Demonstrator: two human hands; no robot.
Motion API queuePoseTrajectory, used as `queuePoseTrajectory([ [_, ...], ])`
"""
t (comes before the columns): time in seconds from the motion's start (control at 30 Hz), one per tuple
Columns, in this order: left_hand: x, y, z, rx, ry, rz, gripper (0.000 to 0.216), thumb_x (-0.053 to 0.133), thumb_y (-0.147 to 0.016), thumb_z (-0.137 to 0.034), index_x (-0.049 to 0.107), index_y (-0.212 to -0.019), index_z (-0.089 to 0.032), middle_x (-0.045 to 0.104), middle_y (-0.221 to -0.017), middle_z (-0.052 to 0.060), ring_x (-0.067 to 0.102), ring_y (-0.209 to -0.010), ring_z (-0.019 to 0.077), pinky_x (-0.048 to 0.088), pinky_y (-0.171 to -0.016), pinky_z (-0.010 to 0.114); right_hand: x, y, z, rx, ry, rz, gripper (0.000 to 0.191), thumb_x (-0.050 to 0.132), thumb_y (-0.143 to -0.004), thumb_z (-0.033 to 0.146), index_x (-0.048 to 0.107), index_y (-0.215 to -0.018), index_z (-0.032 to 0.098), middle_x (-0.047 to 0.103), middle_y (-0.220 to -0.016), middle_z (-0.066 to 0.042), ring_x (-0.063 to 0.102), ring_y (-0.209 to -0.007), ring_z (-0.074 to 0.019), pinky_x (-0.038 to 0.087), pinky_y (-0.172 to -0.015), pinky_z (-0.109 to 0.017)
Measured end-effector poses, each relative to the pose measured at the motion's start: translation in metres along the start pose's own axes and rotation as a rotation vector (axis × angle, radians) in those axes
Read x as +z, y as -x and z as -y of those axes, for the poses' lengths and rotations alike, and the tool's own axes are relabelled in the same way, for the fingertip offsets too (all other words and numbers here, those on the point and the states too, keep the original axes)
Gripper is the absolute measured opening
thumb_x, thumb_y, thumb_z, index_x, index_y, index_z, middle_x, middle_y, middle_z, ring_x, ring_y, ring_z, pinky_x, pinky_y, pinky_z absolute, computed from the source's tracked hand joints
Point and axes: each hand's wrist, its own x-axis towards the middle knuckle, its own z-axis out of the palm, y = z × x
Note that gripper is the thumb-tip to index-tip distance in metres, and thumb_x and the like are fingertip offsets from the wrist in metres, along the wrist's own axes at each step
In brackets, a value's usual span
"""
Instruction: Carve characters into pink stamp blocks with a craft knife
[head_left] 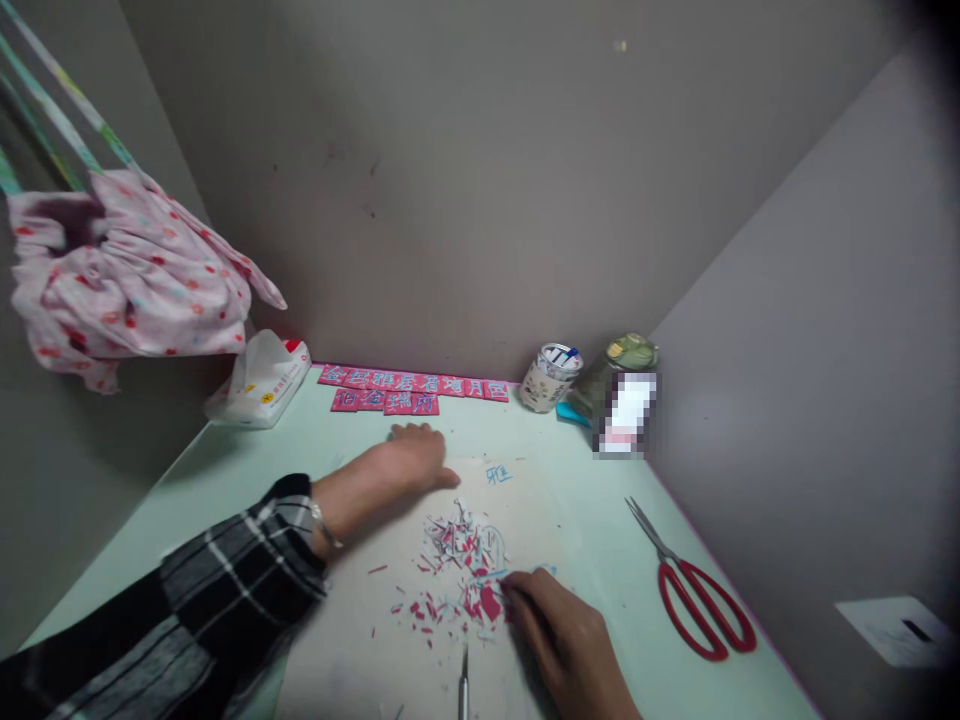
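Note:
My left hand (416,460) reaches across the beige board (322,650) to its far edge. Its thumb is spread from the fingers, palm down, and nothing shows in it. My right hand (566,635) is at the right side of a heap of red and white paper scraps (457,545), its fingers drawn together beside a larger red scrap (490,602). Whatever lies between those fingertips is hidden. A slim metal craft knife (463,690) rests on the board between my hands. Beyond my left hand, red pieces (412,382) with blue characters form two rows.
Red-handled scissors (697,610) lie at the right. A pen jar (551,380), a green lidded container (634,350) and a blurred phone-like object (626,412) stand at the back right. Tissues (270,385) sit back left, below a hanging pink cloth bag (142,270). Walls enclose the table.

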Motion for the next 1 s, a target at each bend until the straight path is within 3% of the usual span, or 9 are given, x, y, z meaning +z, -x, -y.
queuePoseTrajectory([
  [0.1, 0.008, 0.007, -0.046, 0.227, 0.021, 0.054, 0.042, 0.066, -0.098, -0.049, 0.066, -0.129, -0.020, 0.068, -0.134, 0.012, 0.066, -0.119, 0.0281, 0.054, -0.104, 0.054, 0.001, -0.001, 0.000, 0.003, -0.003, -0.014, 0.029, 0.041, -0.113, 0.035, 0.067, -0.106, 0.024, 0.076, -0.082, -0.002, 0.074, -0.066, -0.0155, 0.057, -0.060, -0.023],
  [0.2, 0.018, 0.024, -0.062, 0.365, 0.024, 0.098, 0.036, 0.064, -0.099, -0.051, 0.070, -0.120, -0.022, 0.072, -0.125, 0.010, 0.069, -0.109, 0.0240, 0.057, -0.098, 0.048, 0.002, -0.001, 0.001, -0.012, 0.011, -0.026, 0.030, 0.039, -0.113, 0.035, 0.066, -0.104, 0.024, 0.075, -0.080, -0.002, 0.074, -0.065, -0.0155, 0.056, -0.059, -0.023],
  [0.27, 0.019, 0.033, -0.055, 0.389, 0.025, 0.091, 0.036, 0.065, -0.099, -0.051, 0.071, -0.118, -0.021, 0.073, -0.123, 0.010, 0.070, -0.108, 0.0239, 0.057, -0.099, 0.048, 0.002, -0.001, 0.002, -0.015, 0.019, -0.013, 0.032, 0.038, -0.113, 0.034, 0.066, -0.103, 0.023, 0.075, -0.081, -0.002, 0.074, -0.066, -0.0159, 0.056, -0.059, -0.023],
  [0.33, 0.015, 0.035, -0.040, 0.360, 0.032, 0.032, 0.040, 0.066, -0.098, -0.050, 0.069, -0.124, -0.020, 0.069, -0.133, 0.012, 0.066, -0.121, 0.0283, 0.052, -0.107, 0.055, 0.001, 0.000, 0.002, -0.020, 0.026, -0.002, 0.032, 0.037, -0.113, 0.034, 0.065, -0.104, 0.023, 0.074, -0.082, -0.003, 0.074, -0.067, -0.0164, 0.056, -0.061, -0.024],
  [0.43, 0.005, 0.023, -0.013, 0.237, 0.058, -0.119, 0.055, 0.064, -0.099, -0.047, 0.054, -0.148, -0.023, 0.046, -0.163, 0.014, 0.044, -0.148, 0.0374, 0.032, -0.122, 0.067, 0.001, 0.001, 0.002, -0.033, 0.047, 0.006, 0.031, 0.037, -0.113, 0.032, 0.065, -0.105, 0.023, 0.073, -0.083, -0.003, 0.073, -0.067, -0.0172, 0.055, -0.060, -0.026],
  [0.5, 0.003, 0.011, 0.002, 0.131, 0.077, -0.192, 0.061, 0.063, -0.100, -0.047, 0.047, -0.154, -0.025, 0.036, -0.169, 0.013, 0.037, -0.152, 0.0394, 0.027, -0.123, 0.070, 0.002, 0.001, 0.002, -0.039, 0.061, 0.009, 0.030, 0.037, -0.112, 0.031, 0.065, -0.103, 0.023, 0.073, -0.082, -0.003, 0.072, -0.067, -0.0175, 0.055, -0.060, -0.026],
  [0.7, 0.022, -0.013, 0.028, -0.047, 0.120, -0.256, 0.061, 0.066, -0.098, -0.047, 0.049, -0.153, -0.024, 0.041, -0.166, 0.014, 0.042, -0.149, 0.0395, 0.033, -0.120, 0.070, 0.001, 0.000, 0.001, -0.029, 0.038, 0.020, 0.028, 0.040, -0.111, 0.027, 0.066, -0.101, 0.022, 0.072, -0.083, -0.002, 0.073, -0.070, -0.0172, 0.056, -0.063, -0.026],
  [1.0, 0.018, -0.009, 0.049, -0.009, 0.126, -0.241, 0.059, 0.066, -0.099, -0.045, 0.051, -0.151, -0.024, 0.044, -0.163, 0.014, 0.045, -0.146, 0.0386, 0.038, -0.118, 0.068, 0.002, 0.002, -0.002, -0.012, 0.030, 0.047, 0.024, 0.042, -0.108, 0.022, 0.066, -0.101, 0.022, 0.072, -0.085, -0.003, 0.072, -0.071, -0.0178, 0.054, -0.064, -0.026],
])
